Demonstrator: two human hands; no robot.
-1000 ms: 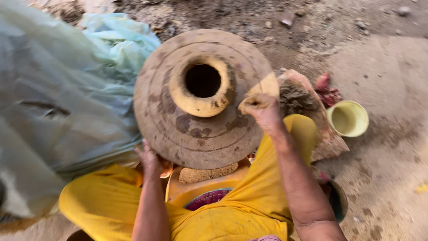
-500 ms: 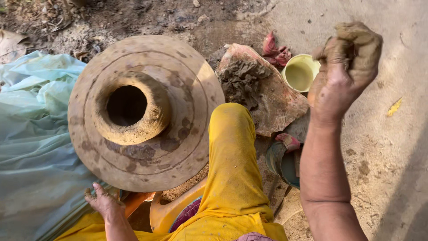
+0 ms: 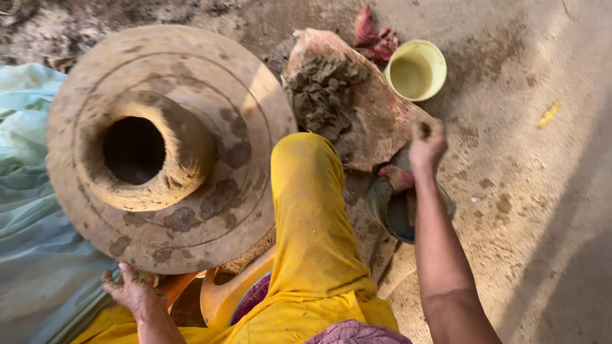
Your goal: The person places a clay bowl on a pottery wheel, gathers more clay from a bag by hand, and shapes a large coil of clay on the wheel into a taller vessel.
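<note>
Both hands are smeared with wet clay and work well apart from each other. Right hand [image 3: 426, 145], at the end of an arm stretched out to the side, is bunched into a fist around a small lump of brown clay [image 3: 423, 129]; it hangs above a dark round bowl [image 3: 382, 207] that sits on the ground, partly hidden by the forearm. Left hand [image 3: 132, 288] is low in view, fingers curled loosely, resting at the near rim of the wide round clay-caked potter's wheel [image 3: 210, 83]; whether it grips the edge or only touches it cannot be told. On the middle of that wheel stands a rough, thick-walled clay pot [image 3: 185, 153] with a dark open mouth, tilted a little toward the viewer. A knee in yellow cloth [image 3: 306, 210] rises between wheel and bowl, with an orange plastic stool [image 3: 220, 299] beneath. Beyond the right hand lies a flat reddish slab [image 3: 376, 108] bearing a heap of raw clay [image 3: 322, 86], and past it a pale yellow plastic cup [image 3: 415, 70] beside a red rag [image 3: 375, 39]. Pale green plastic sheeting [image 3: 29, 210] lies to the left of the wheel.
</note>
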